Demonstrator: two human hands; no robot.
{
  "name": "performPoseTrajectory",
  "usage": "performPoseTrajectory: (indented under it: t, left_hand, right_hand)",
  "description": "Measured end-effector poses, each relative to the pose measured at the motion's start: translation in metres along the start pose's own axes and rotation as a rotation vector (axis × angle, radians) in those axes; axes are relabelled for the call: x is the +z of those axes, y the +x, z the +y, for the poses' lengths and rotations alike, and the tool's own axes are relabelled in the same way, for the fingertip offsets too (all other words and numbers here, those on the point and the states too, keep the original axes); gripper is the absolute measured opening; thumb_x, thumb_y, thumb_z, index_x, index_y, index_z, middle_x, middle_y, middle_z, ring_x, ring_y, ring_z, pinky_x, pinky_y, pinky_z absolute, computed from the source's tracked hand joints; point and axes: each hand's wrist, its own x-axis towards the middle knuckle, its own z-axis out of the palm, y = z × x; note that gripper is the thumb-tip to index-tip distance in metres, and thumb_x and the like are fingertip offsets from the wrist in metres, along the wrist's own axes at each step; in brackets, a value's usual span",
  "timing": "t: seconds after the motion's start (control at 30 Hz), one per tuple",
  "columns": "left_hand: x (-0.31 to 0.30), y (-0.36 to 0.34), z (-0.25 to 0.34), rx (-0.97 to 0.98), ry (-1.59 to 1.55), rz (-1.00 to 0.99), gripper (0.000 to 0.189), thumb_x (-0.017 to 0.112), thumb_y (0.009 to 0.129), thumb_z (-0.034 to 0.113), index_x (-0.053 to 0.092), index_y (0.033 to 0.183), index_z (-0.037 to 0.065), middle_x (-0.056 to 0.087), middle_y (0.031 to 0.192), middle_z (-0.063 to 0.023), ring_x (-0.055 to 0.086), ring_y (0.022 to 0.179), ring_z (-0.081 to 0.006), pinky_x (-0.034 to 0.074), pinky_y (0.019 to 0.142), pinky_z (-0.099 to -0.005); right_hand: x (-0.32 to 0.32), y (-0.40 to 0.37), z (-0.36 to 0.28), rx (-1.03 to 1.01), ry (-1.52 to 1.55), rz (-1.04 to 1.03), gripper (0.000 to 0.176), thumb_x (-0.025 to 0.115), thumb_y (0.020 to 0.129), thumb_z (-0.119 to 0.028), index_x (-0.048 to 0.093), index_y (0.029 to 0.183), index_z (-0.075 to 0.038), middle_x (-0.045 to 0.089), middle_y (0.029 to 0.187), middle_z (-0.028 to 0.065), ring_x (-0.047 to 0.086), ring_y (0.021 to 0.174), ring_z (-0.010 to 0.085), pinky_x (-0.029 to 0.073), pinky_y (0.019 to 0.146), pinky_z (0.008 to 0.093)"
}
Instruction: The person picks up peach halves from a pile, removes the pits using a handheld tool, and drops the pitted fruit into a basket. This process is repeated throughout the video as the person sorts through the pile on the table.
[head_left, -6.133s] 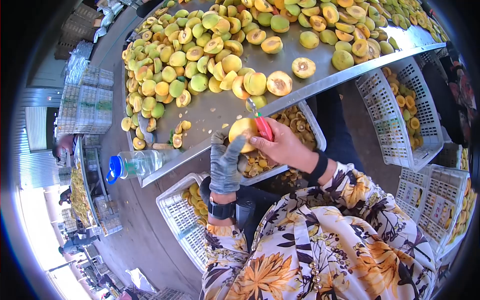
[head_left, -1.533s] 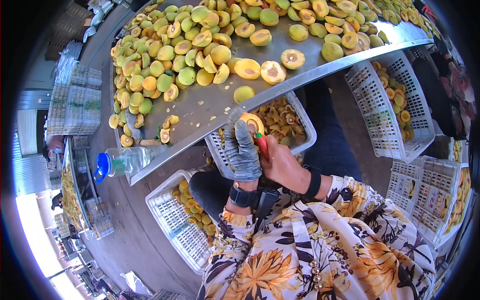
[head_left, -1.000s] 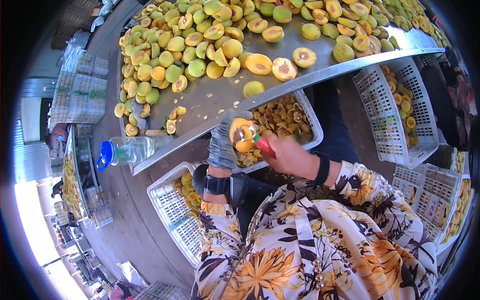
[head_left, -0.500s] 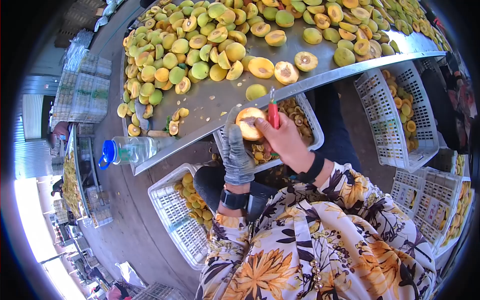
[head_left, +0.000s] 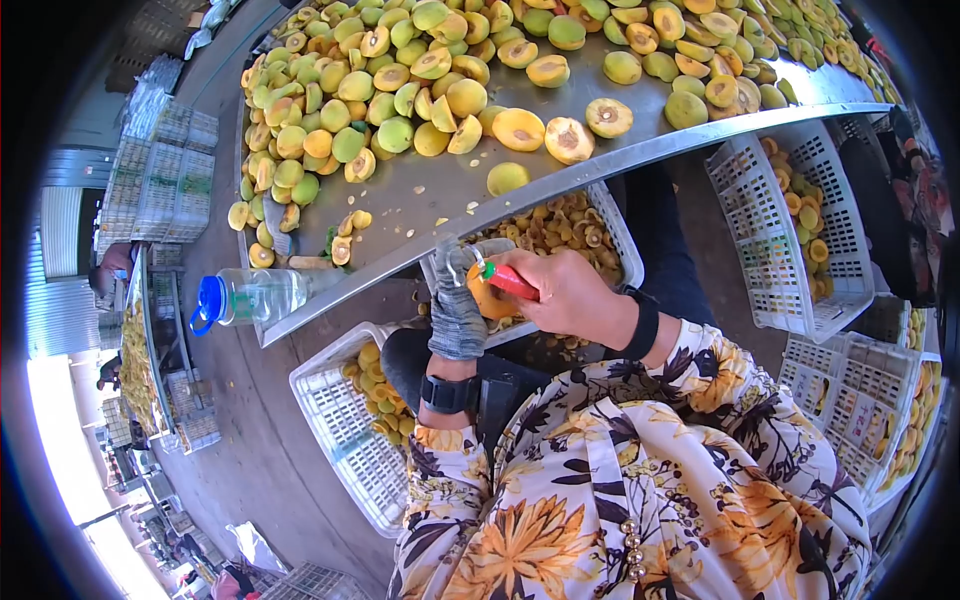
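Observation:
My left hand (head_left: 458, 310), in a grey work glove, holds a peach half (head_left: 491, 297) in front of the table's metal edge. In my bare right hand (head_left: 578, 297) is a small red-handled pitting tool (head_left: 513, 281) with a green collar. Its metal tip points left, over the fruit and close to the gloved fingers. The tool and my right fingers hide much of the peach half. Below my hands is a white crate (head_left: 627, 245) of fruit pieces.
Halved peaches (head_left: 395, 135) are heaped on the metal table (head_left: 410, 205). A blue-capped plastic bottle (head_left: 262, 297) lies by its left corner. A crate of peach halves (head_left: 335, 440) stands at lower left, another white crate (head_left: 790, 270) at right, with stacked crates (head_left: 850, 400) beyond.
My right hand has turned the tool from upright to pointing left, over the peach half. Both hands have moved slightly lower, and the fruit's cut face no longer faces the camera.

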Motion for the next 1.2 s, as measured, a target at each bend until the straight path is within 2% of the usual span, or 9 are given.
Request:
performPoseTrajectory:
  t: [0.1, 0.17, 0.3, 0.37, 0.47, 0.6, 0.87, 1.0, 1.2]
  left_hand:
    - [-0.012, 0.014, -0.010, 0.070, 0.210, -0.153, 0.053, 0.047, 0.085, 0.053, 0.054, 0.101, 0.003, 0.061, 0.092, -0.0105, 0.060, 0.082, -0.0218, 0.051, 0.077, -0.0344]
    - [-0.028, 0.031, -0.029, 0.248, 0.349, 0.037, 0.057, 0.046, 0.085, 0.054, 0.056, 0.096, 0.000, 0.062, 0.089, -0.0137, 0.061, 0.078, -0.0219, 0.052, 0.072, -0.0330]
    - [0.006, 0.010, 0.001, 0.041, 0.284, -0.192, 0.059, 0.043, 0.085, 0.056, 0.057, 0.096, 0.000, 0.062, 0.087, -0.0122, 0.062, 0.076, -0.0223, 0.052, 0.070, -0.0327]
    - [0.011, 0.006, 0.009, 0.033, 0.145, -0.145, 0.055, 0.046, 0.085, 0.054, 0.055, 0.097, 0.001, 0.062, 0.086, -0.0126, 0.062, 0.076, -0.0212, 0.052, 0.068, -0.0328]
    - [0.021, -0.002, 0.025, -0.002, 0.002, -0.032, 0.058, 0.047, 0.082, 0.058, 0.055, 0.095, 0.002, 0.061, 0.087, -0.0134, 0.062, 0.076, -0.0218, 0.053, 0.066, -0.0348]
    - [0.028, -0.008, 0.026, -0.053, -0.063, 0.051, 0.057, 0.048, 0.082, 0.058, 0.053, 0.097, 0.003, 0.060, 0.085, -0.0132, 0.061, 0.074, -0.0232, 0.053, 0.067, -0.0361]
    - [0.022, 0.007, -0.006, 0.247, 0.178, 0.008, 0.054, 0.045, 0.085, 0.053, 0.057, 0.092, 0.001, 0.061, 0.084, -0.0117, 0.061, 0.075, -0.0211, 0.053, 0.069, -0.0327]
    - [0.032, 0.000, -0.008, 0.250, 0.292, -0.010, 0.059, 0.045, 0.084, 0.056, 0.058, 0.089, -0.002, 0.062, 0.079, -0.0117, 0.061, 0.071, -0.0201, 0.053, 0.066, -0.0300]
    - [0.024, 0.014, 0.021, -0.217, 0.348, -0.269, 0.074, 0.042, 0.080, 0.065, 0.061, 0.080, -0.006, 0.062, 0.071, -0.0132, 0.061, 0.061, -0.0197, 0.053, 0.060, -0.0287]
  right_hand:
    - [-0.002, 0.000, -0.001, -0.031, -0.069, 0.019, 0.026, 0.064, 0.069, -0.011, 0.054, 0.093, -0.006, 0.058, 0.066, 0.0172, 0.059, 0.061, 0.0338, 0.046, 0.053, 0.0394]
    - [-0.004, 0.001, -0.003, 0.024, -0.135, 0.030, 0.024, 0.065, 0.069, -0.014, 0.054, 0.088, -0.006, 0.057, 0.062, 0.0170, 0.058, 0.058, 0.0339, 0.046, 0.051, 0.0400]
    - [0.002, -0.007, 0.008, -0.012, -0.187, -0.089, 0.024, 0.066, 0.069, -0.019, 0.054, 0.085, -0.005, 0.056, 0.061, 0.0171, 0.057, 0.056, 0.0349, 0.045, 0.050, 0.0406]
    - [0.005, -0.013, 0.005, 0.027, 0.078, -0.174, 0.025, 0.067, 0.071, -0.023, 0.054, 0.081, -0.004, 0.055, 0.059, 0.0178, 0.056, 0.055, 0.0358, 0.044, 0.050, 0.0415]
    - [-0.003, -0.024, -0.001, 0.084, -0.063, -0.242, 0.026, 0.068, 0.073, -0.024, 0.054, 0.076, -0.002, 0.053, 0.057, 0.0178, 0.056, 0.055, 0.0365, 0.044, 0.050, 0.0400]
    - [0.009, -0.033, 0.008, 0.204, -0.068, 0.042, 0.024, 0.065, 0.076, -0.020, 0.051, 0.079, -0.001, 0.053, 0.058, 0.0195, 0.056, 0.056, 0.0383, 0.043, 0.050, 0.0397]
    - [0.011, -0.037, 0.004, 0.282, -0.124, 0.001, 0.017, 0.058, 0.077, -0.010, 0.047, 0.080, 0.003, 0.053, 0.058, 0.0220, 0.055, 0.056, 0.0398, 0.044, 0.051, 0.0444]
    - [0.015, -0.045, 0.011, 0.323, -0.029, -0.008, 0.015, 0.057, 0.075, -0.006, 0.045, 0.081, 0.002, 0.053, 0.061, 0.0241, 0.055, 0.059, 0.0406, 0.043, 0.051, 0.0435]
    - [0.013, -0.043, 0.024, 0.258, -0.020, -0.175, 0.016, 0.056, 0.072, -0.003, 0.046, 0.084, 0.001, 0.054, 0.063, 0.0235, 0.056, 0.062, 0.0405, 0.043, 0.051, 0.0420]
